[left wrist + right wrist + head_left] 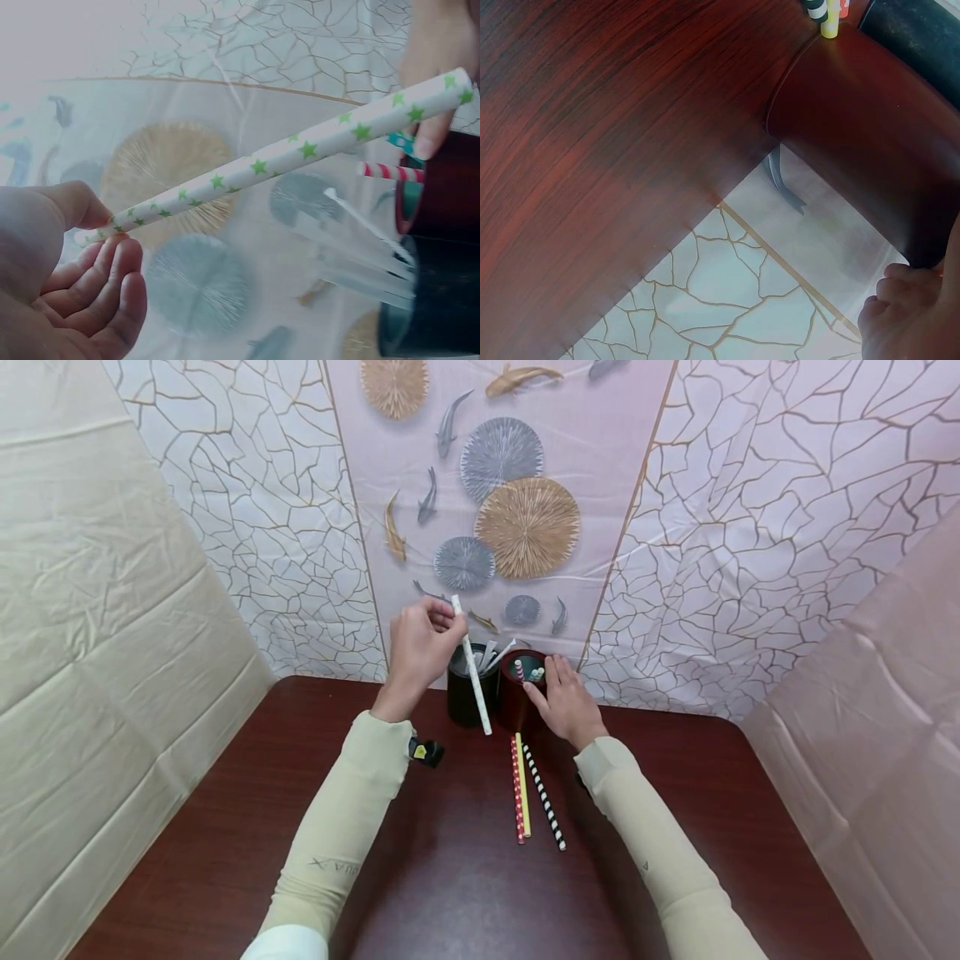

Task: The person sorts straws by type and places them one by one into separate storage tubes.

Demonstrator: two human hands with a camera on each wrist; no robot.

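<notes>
My left hand (425, 643) pinches a white paper straw with green stars (259, 166) near its upper end, thumb against fingers. The straw slants down in front of a black cup (463, 697), which holds several white wrapped straws (367, 247). Beside it stands a dark red cup (517, 706) with a pink-striped straw (390, 172) and pale straws inside. My right hand (572, 703) holds this cup at its rim, with the thumb towards the front; its curled fingers (907, 289) show by the rim in the right wrist view.
On the table (450, 877), before the cups, lie a red dotted straw (517, 793), a yellow straw (523, 789) and a black-and-white striped straw (544, 797). A patterned cloth wall (525, 527) rises right behind the cups.
</notes>
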